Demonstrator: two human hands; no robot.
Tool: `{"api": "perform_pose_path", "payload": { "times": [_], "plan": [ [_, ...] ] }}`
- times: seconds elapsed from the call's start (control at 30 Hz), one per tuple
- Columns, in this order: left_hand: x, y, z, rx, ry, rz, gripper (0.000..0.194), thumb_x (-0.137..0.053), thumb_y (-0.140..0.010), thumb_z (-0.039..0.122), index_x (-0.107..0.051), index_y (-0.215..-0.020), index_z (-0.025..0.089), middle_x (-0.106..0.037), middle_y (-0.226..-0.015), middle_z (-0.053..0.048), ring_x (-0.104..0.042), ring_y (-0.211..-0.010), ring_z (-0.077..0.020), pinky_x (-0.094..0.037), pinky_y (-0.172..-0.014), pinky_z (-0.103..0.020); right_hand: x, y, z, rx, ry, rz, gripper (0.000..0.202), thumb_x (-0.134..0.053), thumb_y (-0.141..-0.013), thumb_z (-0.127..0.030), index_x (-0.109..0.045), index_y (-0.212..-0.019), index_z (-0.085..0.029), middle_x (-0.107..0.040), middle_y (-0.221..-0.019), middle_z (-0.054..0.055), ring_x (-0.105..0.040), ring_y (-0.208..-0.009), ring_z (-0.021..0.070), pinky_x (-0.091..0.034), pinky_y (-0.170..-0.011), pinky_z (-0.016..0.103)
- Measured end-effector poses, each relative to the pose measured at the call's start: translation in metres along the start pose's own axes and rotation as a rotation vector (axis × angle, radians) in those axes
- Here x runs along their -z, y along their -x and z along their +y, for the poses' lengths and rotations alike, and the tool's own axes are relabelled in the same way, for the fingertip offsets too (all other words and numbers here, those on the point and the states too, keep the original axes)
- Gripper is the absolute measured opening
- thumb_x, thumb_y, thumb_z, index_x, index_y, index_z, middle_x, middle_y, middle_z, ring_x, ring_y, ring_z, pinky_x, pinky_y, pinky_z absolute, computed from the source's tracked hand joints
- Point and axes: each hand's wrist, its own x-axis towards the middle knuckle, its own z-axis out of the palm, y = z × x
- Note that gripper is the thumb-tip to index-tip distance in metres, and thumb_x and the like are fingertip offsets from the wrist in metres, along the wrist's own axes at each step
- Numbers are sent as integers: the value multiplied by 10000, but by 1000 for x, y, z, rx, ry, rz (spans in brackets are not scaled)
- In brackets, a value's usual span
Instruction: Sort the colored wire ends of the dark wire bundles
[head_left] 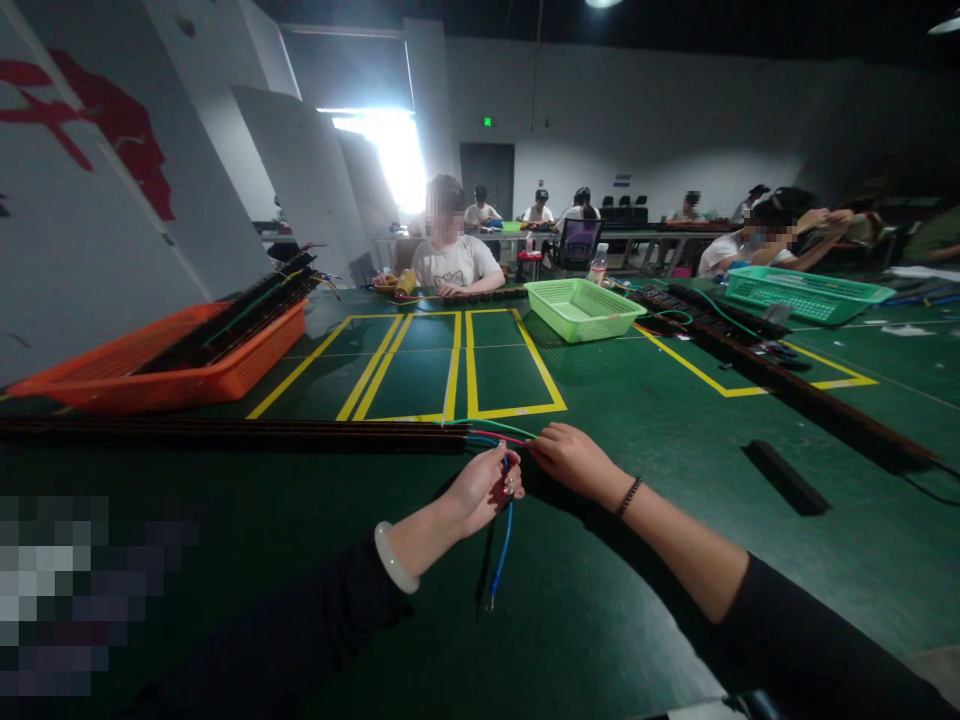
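Note:
A long dark strip (300,436) lies across the table from the left, with green, red and blue wires coming out of its right end. My left hand (487,488) is closed on the blue wire (504,545), whose free end hangs down toward me and carries a small metal terminal. Just to the right, my right hand (574,460) pinches at the ends of the red wire (501,436) and the green wire (502,424). Its fingertips hide exactly which wire is gripped. Both hands are close together, just above the green table top.
An orange basket (255,365) with dark strips in it stands at the left. A light green basket (585,310) and a teal basket (810,295) stand farther back. A short black piece (787,478) and a long strip (817,400) lie at right. A person (457,260) sits opposite.

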Motion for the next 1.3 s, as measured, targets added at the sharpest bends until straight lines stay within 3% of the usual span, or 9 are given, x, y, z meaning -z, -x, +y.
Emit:
{"api": "perform_pose_path", "payload": {
  "times": [0.17, 0.37, 0.43, 0.57, 0.7, 0.83, 0.97, 1.1, 1.3],
  "plan": [
    [-3, 2, 2, 2, 1, 23, 283, -366, -920, 315, -498, -741, 141, -400, -490, 32, -354, -418, -76, -337, -481, -209, -1, 0, -1, 33, 12, -25, 138, -548, -853, -161, -653, -763, -157, -566, -692, 34, -473, -674, 142, -363, -627, 265],
    [-4, 3, 4, 27, 46, 48, 242, -402, -909, 287, -518, -761, 134, -475, -550, 11, -439, -455, -90, -403, -521, -228, 19, 8, -2, 43, -131, 300, 201, -448, -914, -205, -632, -970, -144, -601, -791, 60, -506, -736, 152, -401, -690, 294],
    [-3, 3, 5, 29, 60, 72, 230, -415, -907, 280, -524, -770, 130, -509, -589, 0, -487, -493, -99, -431, -547, -233, 27, 11, -6, 172, -99, 332, 222, -441, -901, -188, -610, -1039, -146, -604, -794, 59, -508, -728, 154, -411, -689, 306],
    [-2, 3, 6, 90, 143, 104, 221, -455, -895, 292, -537, -775, 126, -539, -637, -8, -525, -526, -89, -425, -514, -196, 33, 14, -19, 542, 32, 201, 316, -453, -891, -194, -544, -1193, -175, -624, -895, 55, -538, -796, 155, -436, -759, 332],
    [-6, 6, 8, 143, 183, 113, 238, -465, -888, 311, -541, -754, 130, -563, -654, -30, -559, -563, -112, -441, -528, -212, 29, 13, -31, 689, 76, 148, 319, -496, -883, -154, -547, -1197, -171, -624, -971, 49, -558, -893, 153, -450, -823, 320],
    [-10, 7, 8, 104, 203, 96, 272, -449, -898, 309, -556, -739, 116, -578, -655, -46, -563, -572, -111, -450, -558, -211, 33, 13, -31, 638, 59, 224, 258, -484, -890, -125, -582, -1129, -126, -630, -931, 59, -572, -870, 149, -474, -823, 304],
    [-7, 5, 5, 45, 106, 19, 314, -445, -900, 343, -580, -761, 96, -601, -671, -66, -576, -598, -120, -474, -626, -226, 42, 15, -19, 527, 16, 216, 258, -425, -911, -100, -576, -1119, -126, -627, -904, 80, -569, -846, 160, -490, -794, 332],
    [-4, 7, 2, -3, -78, -39, 341, -414, -902, 372, -573, -755, 109, -608, -648, -77, -611, -603, -165, -494, -635, -289, 45, 20, -4, 423, -9, 123, 239, -418, -917, -110, -594, -1080, -108, -625, -858, 94, -555, -792, 169, -493, -720, 323],
    [-7, 9, 1, -25, -160, -85, 313, -449, -858, 333, -542, -646, 123, -556, -542, -49, -548, -469, -146, -466, -541, -283, 39, 27, 0, 364, -36, -82, 253, -437, -905, -105, -605, -1093, -117, -634, -835, 90, -560, -787, 168, -484, -712, 303]
  ]
}}
